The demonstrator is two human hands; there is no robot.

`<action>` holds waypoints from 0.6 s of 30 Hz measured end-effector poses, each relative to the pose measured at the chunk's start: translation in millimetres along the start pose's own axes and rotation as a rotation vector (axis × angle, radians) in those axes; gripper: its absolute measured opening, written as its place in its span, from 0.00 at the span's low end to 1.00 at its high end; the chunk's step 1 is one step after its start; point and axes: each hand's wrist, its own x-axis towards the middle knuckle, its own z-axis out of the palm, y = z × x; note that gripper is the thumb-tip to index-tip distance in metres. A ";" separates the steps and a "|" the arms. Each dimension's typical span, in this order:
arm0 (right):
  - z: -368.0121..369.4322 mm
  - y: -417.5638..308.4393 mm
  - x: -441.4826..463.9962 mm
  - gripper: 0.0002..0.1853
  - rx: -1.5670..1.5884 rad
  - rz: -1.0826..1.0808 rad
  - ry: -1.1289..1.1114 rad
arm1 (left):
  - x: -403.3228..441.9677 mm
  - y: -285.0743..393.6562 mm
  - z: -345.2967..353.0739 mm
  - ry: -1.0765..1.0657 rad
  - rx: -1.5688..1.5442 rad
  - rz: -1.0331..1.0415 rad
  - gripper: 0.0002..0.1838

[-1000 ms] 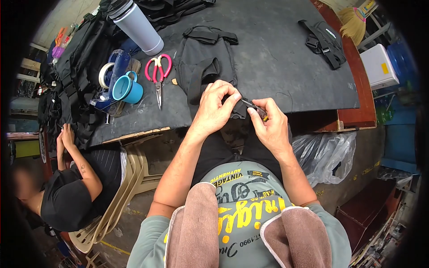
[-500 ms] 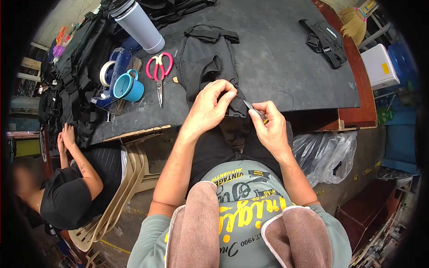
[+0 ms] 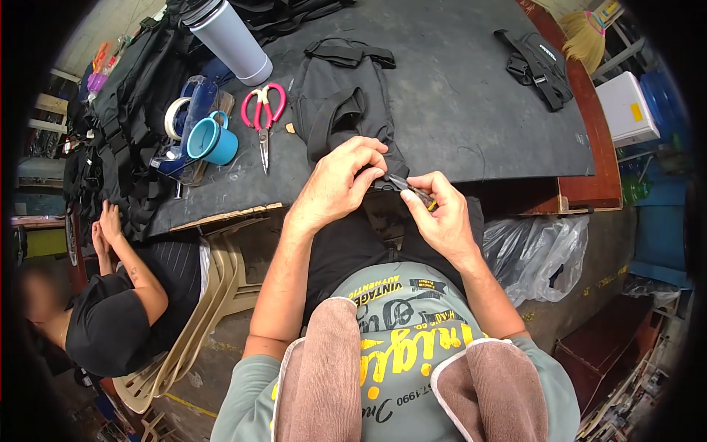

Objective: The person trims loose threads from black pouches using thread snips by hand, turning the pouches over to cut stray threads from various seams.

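Since the earlier frame, the tool (image 3: 420,195) is tilting in closer, its tip now reaching just beside the left fingertips, while the left hand (image 3: 340,184) is sitting a little lower, nearer the person's body. The black bag (image 3: 377,118) is staying where it was, lying along the middle of the near edge of the table (image 3: 471,103), its lower end reaching that edge. The left hand is resting over this lower end with fingers curled and the thumb drawn toward them; whether its grip is closing on cloth is too small to tell. The right hand (image 3: 445,221) is keeping a closed grip on the tool, thumb on one side and fingers on the other, with a bit of yellow showing at the handle. To the left of the bag, the scissors (image 3: 264,136) are lying with their blades pointing at the near edge. Farther left, the mug (image 3: 213,147) is standing near the tape roll (image 3: 169,121), and the bottle (image 3: 232,44) is standing farther from the near edge. A heap of black gear (image 3: 125,118) is covering the table's left end. The pouch (image 3: 541,70) is lying near the right edge, well apart from the hands. Beyond the near left corner, a co-worker (image 3: 110,324) is sitting with both hands close to the heap.
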 end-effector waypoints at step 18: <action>4.6 -3.8 1.0 0.09 -0.067 0.021 -0.005 | -4.8 -11.9 -2.4 0.546 -0.627 0.090 0.05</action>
